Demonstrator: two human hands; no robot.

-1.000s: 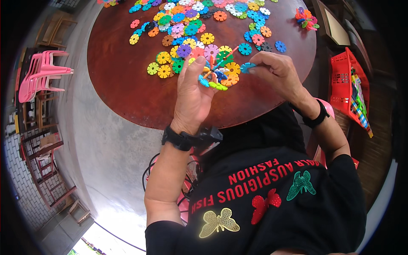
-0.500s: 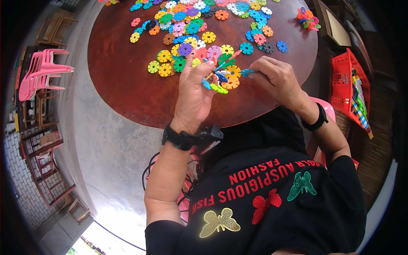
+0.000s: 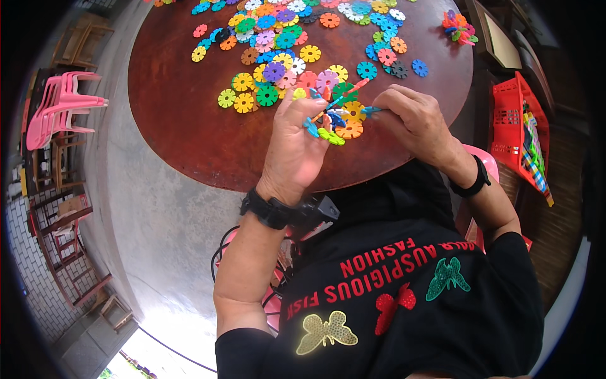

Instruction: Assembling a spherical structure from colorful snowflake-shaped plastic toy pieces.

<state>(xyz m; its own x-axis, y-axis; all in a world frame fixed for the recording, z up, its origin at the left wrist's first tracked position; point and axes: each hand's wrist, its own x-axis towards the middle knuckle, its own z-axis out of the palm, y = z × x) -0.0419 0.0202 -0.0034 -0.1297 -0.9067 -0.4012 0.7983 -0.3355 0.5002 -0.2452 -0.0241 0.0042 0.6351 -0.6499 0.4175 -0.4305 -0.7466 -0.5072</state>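
Observation:
Above the near part of the table, my left hand (image 3: pixel 295 136) is closed around a cluster of interlocked plastic discs (image 3: pixel 331 136), with lime, blue, white, orange and yellow pieces in it. The discs are notched at the rim. To its right, my right hand (image 3: pixel 413 120) pinches a blue notched disc (image 3: pixel 370 110) by its edge. This disc is seen nearly edge-on, close to the yellow piece of the cluster; whether the two touch I cannot tell. Part of the cluster is hidden behind my left fingers.
Loose notched discs in many colours lie spread over the round brown table (image 3: pixel 183 120). A finished-looking ball of discs (image 3: pixel 457 28) sits at the far right. Beside the table stands a red plastic basket (image 3: pixel 508 126). Pink stacked chairs (image 3: pixel 66 107) are off to the left.
My left hand has shifted slightly right and tilted the cluster a little. My right hand has barely moved and still pinches the blue disc.

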